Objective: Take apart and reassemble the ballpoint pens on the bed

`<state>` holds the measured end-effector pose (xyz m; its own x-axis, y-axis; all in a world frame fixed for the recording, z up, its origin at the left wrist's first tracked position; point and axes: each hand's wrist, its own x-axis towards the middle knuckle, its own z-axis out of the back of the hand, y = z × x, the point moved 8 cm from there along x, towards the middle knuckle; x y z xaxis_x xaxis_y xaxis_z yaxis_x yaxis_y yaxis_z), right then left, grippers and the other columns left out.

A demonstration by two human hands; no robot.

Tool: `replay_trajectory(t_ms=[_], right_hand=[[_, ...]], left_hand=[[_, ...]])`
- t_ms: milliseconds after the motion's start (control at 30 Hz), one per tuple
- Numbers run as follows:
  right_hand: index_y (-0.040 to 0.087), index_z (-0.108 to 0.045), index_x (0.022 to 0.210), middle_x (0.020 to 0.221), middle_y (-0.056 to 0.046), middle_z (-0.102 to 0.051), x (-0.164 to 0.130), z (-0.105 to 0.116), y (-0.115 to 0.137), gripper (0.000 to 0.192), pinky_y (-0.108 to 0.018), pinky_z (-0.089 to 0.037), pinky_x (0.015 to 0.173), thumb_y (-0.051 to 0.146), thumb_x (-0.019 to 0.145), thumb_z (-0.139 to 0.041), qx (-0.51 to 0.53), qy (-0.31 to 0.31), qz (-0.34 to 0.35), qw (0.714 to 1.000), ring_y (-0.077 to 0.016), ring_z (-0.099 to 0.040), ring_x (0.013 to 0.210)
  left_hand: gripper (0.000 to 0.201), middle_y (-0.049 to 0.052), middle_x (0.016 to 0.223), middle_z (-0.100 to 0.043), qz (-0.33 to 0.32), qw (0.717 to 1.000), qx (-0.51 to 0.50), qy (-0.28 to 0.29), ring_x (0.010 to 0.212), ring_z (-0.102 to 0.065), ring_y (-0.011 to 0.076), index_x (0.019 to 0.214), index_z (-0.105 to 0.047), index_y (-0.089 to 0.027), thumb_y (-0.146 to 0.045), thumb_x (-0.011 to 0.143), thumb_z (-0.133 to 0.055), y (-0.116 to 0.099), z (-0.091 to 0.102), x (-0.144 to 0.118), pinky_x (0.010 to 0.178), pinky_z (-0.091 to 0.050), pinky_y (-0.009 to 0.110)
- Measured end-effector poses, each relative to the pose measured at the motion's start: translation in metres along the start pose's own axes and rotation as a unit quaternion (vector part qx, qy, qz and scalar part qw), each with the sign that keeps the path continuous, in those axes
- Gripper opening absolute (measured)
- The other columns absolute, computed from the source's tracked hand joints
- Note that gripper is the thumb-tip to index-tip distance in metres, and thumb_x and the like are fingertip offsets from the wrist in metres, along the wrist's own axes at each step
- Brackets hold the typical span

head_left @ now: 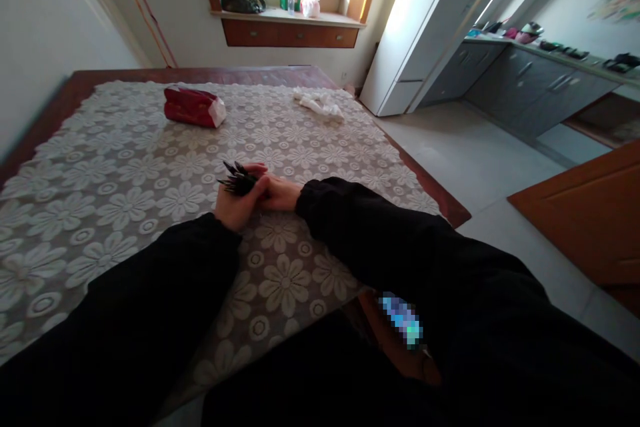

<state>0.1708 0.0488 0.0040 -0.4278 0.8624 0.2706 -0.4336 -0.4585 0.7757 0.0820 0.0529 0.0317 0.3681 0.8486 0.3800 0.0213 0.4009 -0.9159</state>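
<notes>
Bundle of thin black pointed sticks gathered in both hands over the lace-covered bench

The left hand point(239, 203) is wrapped around the bundle of thin black pointed sticks point(237, 179), tips fanning up and left; the right hand point(281, 192) presses against it, fingers closed on the same bundle. By my reading, gathering looks done: no loose sticks show on the floral lace-covered bench point(125, 180). A red soft packet point(193, 107) and crumpled white cloth point(319, 104) lie well apart
</notes>
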Motion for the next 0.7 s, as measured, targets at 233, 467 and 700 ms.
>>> replay_trajectory(t_ms=[233, 467, 700], right_hand=[[0.021, -0.053, 0.124, 0.128, -0.009, -0.062, -0.042, 0.082, -0.048, 0.054, -0.044, -0.043, 0.107, 0.049, 0.081, -0.072, 0.037, -0.079, -0.051, 0.995, -0.0237, -0.057, 0.121], [0.020, -0.054, 0.114, 0.100, -0.003, -0.068, -0.044, 0.088, -0.054, 0.041, -0.033, -0.049, 0.088, 0.045, 0.084, -0.066, 0.102, -0.125, -0.050, 0.986, -0.0158, -0.064, 0.093], [0.022, -0.048, 0.127, 0.098, -0.001, -0.069, -0.043, 0.082, -0.039, 0.048, -0.031, -0.049, 0.084, 0.036, 0.085, -0.065, 0.099, -0.115, -0.034, 0.988, -0.0149, -0.063, 0.090]], left_hand=[[0.039, 0.001, 0.076, -0.065, -0.017, 0.945, 0.321, 0.058, 0.074, -0.065, 0.0200, 0.100, -0.067, -0.020, -0.057, 0.090, -0.059, -0.013, 0.033, 0.016, 0.077, -0.054, 0.035], [0.084, 0.001, 0.106, -0.066, 0.023, 0.744, 0.631, 0.217, 0.088, -0.063, 0.0204, 0.120, -0.062, -0.025, -0.090, 0.086, -0.021, 0.031, 0.136, 0.044, 0.089, -0.053, 0.042], [0.104, 0.007, 0.153, -0.046, -0.049, 0.748, 0.614, 0.248, 0.136, -0.048, 0.0324, 0.151, -0.037, -0.025, -0.097, 0.078, -0.018, 0.053, 0.155, 0.030, 0.116, -0.036, 0.049]])
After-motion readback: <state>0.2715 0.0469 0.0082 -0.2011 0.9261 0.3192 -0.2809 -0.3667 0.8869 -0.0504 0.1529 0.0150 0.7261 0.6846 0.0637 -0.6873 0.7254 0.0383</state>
